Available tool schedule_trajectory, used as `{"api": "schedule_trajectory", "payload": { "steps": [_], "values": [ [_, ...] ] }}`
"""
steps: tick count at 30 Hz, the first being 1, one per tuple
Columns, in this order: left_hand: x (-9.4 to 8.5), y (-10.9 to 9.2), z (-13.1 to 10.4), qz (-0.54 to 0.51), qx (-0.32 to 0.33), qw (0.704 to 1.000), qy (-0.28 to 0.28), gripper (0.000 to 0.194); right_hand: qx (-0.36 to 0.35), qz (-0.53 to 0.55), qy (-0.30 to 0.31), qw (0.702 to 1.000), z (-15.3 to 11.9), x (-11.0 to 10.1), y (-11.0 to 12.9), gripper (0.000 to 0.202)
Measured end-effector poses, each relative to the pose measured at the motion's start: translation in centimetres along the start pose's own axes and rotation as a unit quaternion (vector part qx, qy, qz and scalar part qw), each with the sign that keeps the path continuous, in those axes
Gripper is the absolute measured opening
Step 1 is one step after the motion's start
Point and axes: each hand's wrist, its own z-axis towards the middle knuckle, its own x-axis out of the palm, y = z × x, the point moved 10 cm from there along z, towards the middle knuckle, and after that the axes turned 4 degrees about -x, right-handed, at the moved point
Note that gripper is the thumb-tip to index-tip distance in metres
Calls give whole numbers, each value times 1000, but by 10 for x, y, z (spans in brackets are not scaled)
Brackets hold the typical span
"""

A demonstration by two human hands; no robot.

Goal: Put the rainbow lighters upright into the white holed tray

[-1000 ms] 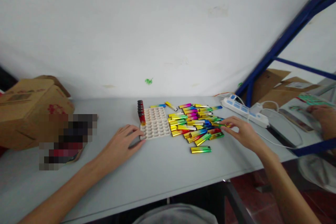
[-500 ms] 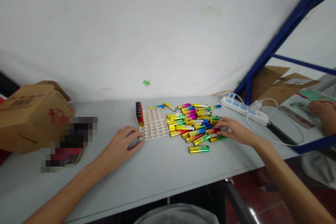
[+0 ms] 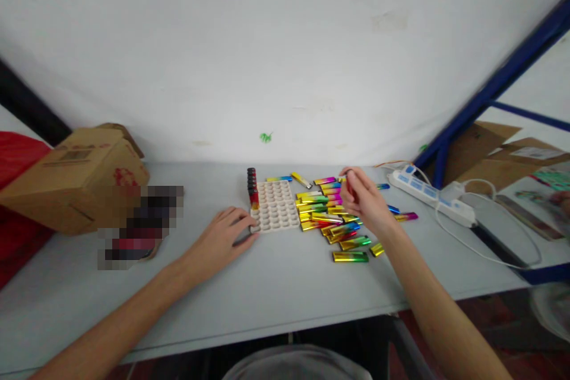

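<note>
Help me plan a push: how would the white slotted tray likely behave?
The white slotted tray is probably stiff, judging by its flat, straight-edged shape. It seems likelier to slide than roll, being broad and low. The lighters standing along its left edge might wobble, since they rise above it.

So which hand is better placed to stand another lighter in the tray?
Probably the right hand: its grip seems to hold a red lighter over the lighter pile, while the left hand, at the white tray, shows no lighter.
</note>
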Motion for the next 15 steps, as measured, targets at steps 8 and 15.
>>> {"api": "schedule_trajectory", "payload": {
  "steps": [8,15],
  "values": [
    [5,2,-3,-3,-5,1000,2,15,-119,-330,63,934,21,122,-19,53],
    [5,1,-2,2,-4,1000,6,15,-98,-371,22,923,7,114,-34,38]
  ]
}}
